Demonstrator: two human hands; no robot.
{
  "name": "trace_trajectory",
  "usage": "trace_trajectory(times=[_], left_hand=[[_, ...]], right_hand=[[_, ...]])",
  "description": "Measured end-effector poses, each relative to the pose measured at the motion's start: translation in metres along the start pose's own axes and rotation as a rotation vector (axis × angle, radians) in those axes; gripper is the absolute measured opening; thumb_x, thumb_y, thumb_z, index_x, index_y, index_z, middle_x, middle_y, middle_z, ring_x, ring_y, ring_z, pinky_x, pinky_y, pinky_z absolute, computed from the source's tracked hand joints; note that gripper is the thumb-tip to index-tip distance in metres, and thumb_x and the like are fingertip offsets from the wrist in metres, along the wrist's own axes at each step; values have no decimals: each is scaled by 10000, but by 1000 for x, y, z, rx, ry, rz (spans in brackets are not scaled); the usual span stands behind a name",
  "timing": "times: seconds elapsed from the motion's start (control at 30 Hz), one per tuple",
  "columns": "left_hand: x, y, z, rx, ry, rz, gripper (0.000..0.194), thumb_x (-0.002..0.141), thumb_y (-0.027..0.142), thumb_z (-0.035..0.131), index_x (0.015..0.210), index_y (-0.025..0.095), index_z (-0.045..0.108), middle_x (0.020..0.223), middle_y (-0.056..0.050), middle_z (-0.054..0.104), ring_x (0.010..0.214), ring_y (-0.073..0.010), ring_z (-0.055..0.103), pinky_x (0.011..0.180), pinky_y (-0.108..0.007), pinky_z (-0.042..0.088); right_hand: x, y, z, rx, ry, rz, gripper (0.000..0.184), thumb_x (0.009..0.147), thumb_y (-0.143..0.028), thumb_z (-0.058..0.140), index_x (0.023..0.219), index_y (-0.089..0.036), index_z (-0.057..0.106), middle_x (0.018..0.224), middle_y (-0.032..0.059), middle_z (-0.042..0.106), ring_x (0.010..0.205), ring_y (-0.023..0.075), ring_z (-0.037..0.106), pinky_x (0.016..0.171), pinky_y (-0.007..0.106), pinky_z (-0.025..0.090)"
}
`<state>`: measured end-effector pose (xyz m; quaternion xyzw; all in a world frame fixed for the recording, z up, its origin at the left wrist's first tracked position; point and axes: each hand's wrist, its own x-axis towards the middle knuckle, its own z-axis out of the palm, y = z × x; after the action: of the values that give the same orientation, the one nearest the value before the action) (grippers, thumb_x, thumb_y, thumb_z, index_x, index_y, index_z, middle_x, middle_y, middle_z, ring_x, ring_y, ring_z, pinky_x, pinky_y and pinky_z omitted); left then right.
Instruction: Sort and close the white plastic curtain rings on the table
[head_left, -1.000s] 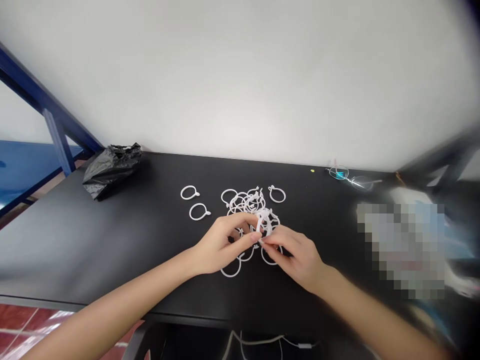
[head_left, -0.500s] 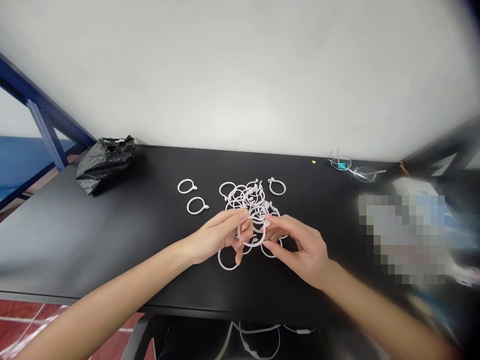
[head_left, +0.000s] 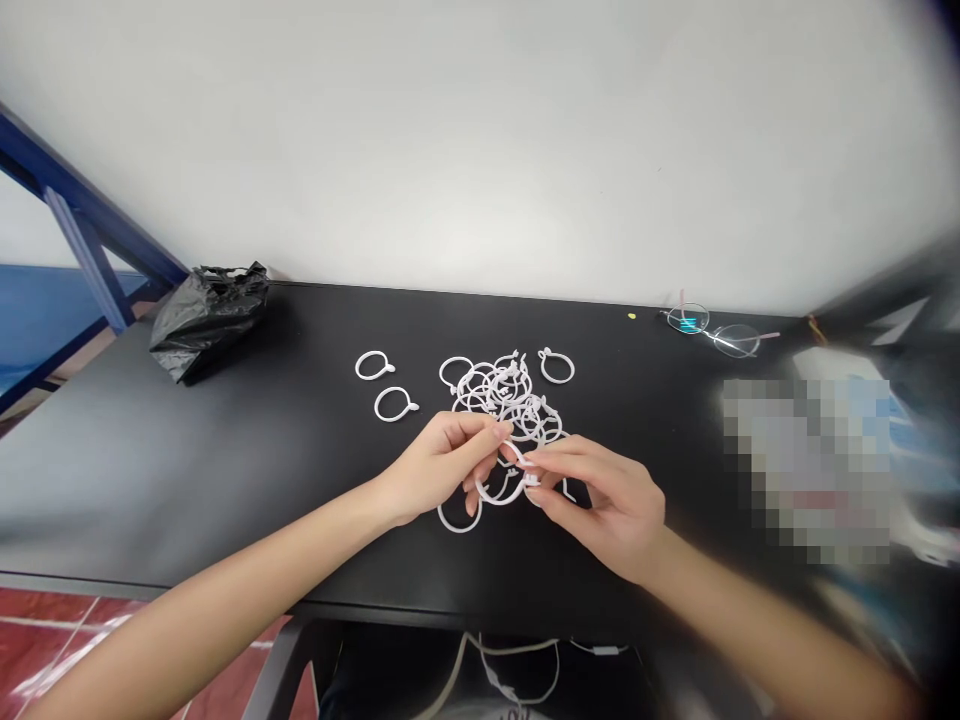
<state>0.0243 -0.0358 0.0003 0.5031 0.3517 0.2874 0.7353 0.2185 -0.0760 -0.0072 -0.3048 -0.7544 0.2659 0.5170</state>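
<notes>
So both hands meet just below the middle of the frame, over one white ring (head_left: 501, 502). The left hand (head_left: 442, 465) has thumb and forefinger pinched on its upper left part, other fingers loosely curled below. My guess is that's the steadying grip. The right hand (head_left: 607, 500) is nearly closed too, thumb and fingertips with just a small gap between them, right at the ring's little clasp. Looks like a fine two-sided grip for working such a small part, though the fingers hide whether the clasp is fastened.

Right behind the fingers there's a messy pile of rings (head_left: 504, 388), overlapping, probably kept there for easy reach. One loose ring (head_left: 459, 531) peeks out below the left hand. Left of the pile, two rings (head_left: 413, 406) lie apart from the rest, one above the other, maybe set aside on purpose; another single ring (head_left: 559, 382) sits at the pile's upper right.

Farther out on the black table (head_left: 187, 500): a crumpled black bag (head_left: 210, 315) at left and glasses (head_left: 724, 336) by the wall at right, both likely parked out of the way. The stuff at far right is pixelated, can't tell what it is.
</notes>
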Motion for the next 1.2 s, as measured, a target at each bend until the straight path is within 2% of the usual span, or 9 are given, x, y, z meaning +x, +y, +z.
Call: trace_trajectory(times=[0.13,0.23,0.3,0.4,0.63,0.9,1.0,1.07,1.2], left_hand=[[-5,-2,0,156,51,171,344,931,475,543,999,148,624,633,36,526,437,-54,488,384,-158,449],[-10,-4,1,373,28,441,490,813,431,728,1211,188,578,849,-15,594,577,-72,522,490,-186,510],[-11,-7,0,531,51,592,568,756,367,798,1247,202,565,889,-24,606,602,-75,515,530,-191,515],[-10,-9,-1,674,111,716,483,805,331,759,1228,201,565,838,-9,600,591,-74,507,544,-192,506],[-10,-5,-1,760,103,784,401,862,339,695,1207,192,553,810,1,582,618,-90,533,597,-220,534],[-10,0,-5,827,69,794,369,857,307,699,1173,186,552,780,4,609,665,-110,570,606,-227,517],[-9,11,-23,1027,121,792,338,833,338,704,1113,182,595,948,-64,645,856,-172,607,723,-290,530],[-8,21,-42,1210,261,775,286,842,342,679,1071,180,625,1051,-97,631,961,-213,583,839,-359,510],[-5,33,-83,1430,473,648,261,890,358,601,1076,177,631,1080,-102,610,989,-237,542,905,-401,470]], right_hand=[[-3,1,1,-84,97,10,300,828,-57,673,1048,-250,739,880,42,774,711,171,731,586,277,629],[-6,2,0,-81,175,36,308,816,-49,682,1032,-259,745,887,46,778,683,180,731,555,291,632],[-7,2,0,-89,205,33,318,808,-43,689,1028,-265,749,895,47,782,673,183,733,538,291,633],[-8,2,0,-118,224,27,309,798,-47,706,1006,-270,758,905,45,789,681,190,743,533,287,636],[-7,1,0,-122,224,19,279,804,-55,703,975,-271,753,875,36,790,655,180,738,491,261,619],[-7,3,1,-98,191,3,306,807,-37,688,995,-269,752,892,31,791,706,188,754,569,279,640],[-6,11,-4,-109,110,39,353,821,-99,696,1133,-263,712,917,34,792,700,190,757,650,317,655],[-5,15,-9,-102,94,108,393,851,-134,667,1226,-251,657,934,38,789,671,175,749,665,327,654],[-4,22,-20,-102,214,256,262,892,-182,626,1143,-240,672,897,25,774,583,134,705,599,300,632]])
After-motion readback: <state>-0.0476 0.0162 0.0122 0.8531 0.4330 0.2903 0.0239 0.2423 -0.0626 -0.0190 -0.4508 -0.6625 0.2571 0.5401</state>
